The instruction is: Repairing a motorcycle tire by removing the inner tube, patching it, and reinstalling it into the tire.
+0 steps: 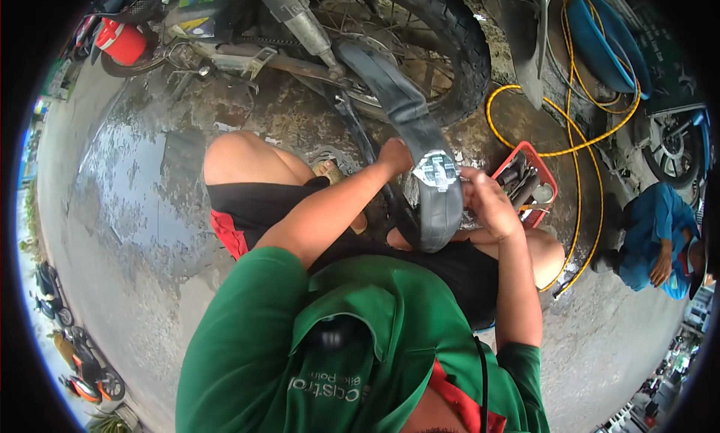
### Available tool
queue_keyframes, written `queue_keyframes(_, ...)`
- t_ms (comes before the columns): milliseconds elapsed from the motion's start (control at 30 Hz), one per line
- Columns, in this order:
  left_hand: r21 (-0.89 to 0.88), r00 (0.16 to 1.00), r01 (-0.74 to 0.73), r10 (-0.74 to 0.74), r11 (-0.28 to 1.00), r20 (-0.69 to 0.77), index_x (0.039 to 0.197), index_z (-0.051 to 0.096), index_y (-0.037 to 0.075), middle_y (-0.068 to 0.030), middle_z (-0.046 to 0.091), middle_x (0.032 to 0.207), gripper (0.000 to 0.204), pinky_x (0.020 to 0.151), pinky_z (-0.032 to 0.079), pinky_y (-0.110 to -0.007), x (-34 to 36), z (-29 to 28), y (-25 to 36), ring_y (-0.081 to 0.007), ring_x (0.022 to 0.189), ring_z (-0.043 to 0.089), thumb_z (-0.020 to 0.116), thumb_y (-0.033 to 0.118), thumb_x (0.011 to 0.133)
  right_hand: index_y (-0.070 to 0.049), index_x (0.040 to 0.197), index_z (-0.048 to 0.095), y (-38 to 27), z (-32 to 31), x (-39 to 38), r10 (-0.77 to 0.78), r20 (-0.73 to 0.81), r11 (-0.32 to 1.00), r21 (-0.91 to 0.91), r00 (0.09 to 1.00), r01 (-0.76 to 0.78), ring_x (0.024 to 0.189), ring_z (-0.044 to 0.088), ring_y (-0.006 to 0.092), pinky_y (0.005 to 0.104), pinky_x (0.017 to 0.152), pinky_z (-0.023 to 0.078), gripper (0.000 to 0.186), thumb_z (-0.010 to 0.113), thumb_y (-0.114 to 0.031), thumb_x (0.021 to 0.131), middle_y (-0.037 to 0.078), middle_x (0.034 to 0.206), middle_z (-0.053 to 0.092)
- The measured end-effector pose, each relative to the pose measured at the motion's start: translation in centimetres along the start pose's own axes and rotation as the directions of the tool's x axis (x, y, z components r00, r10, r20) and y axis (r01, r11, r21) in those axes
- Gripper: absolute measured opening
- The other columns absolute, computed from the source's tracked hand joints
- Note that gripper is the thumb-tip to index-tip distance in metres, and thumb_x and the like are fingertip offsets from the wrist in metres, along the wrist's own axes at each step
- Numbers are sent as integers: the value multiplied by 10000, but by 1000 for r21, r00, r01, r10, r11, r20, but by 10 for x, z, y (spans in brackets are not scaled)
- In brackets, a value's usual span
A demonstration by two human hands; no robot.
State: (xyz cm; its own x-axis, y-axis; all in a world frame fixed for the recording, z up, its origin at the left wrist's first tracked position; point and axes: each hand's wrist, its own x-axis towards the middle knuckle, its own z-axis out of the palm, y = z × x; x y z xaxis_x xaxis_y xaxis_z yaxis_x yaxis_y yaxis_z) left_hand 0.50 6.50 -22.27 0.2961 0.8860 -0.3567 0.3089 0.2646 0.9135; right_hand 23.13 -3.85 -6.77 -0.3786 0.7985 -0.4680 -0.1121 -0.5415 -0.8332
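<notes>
A black inner tube (411,107) hangs in a loop in front of me, its upper end by the motorcycle's rear wheel. A silvery white patch (436,170) with dark print lies across the tube, its outline uneven. My left hand (396,157) is closed around the tube's left side beside the patch, its fingertips partly hidden behind the rubber. At the patch's right edge, my right hand (489,202) has its fingers bent and drawn together; whatever lies between the fingertips is too small to make out.
The motorcycle wheel (469,50) stands ahead. A red basket of tools (551,179) sits to the right, near a yellow hose (581,144) and a blue basin (600,39). Someone in blue (652,234) crouches at far right. A red bucket (124,43) is at upper left.
</notes>
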Motion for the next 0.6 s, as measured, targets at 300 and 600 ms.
queue_keyframes(300,-43,830,-551,541,834,-137,1163,695,102,-138,701,1174,466,915,516,-415,78,11,-51,-334,1116,648,733,407,812,81,1479,305,-56,35,82,-774,-290,404,-911,564,86,1345,435,357,437,1082,384,933,791,-386,834,294,1477,372)
queue_keyframes(600,288,1000,-18,17,958,4,1111,713,32,-136,733,1050,507,872,543,-336,45,-47,-65,-267,983,702,753,439,811,36,1388,447,-150,55,166,-965,-157,198,-962,212,186,1177,586,408,451,1000,465,929,869,-441,712,284,1269,589)
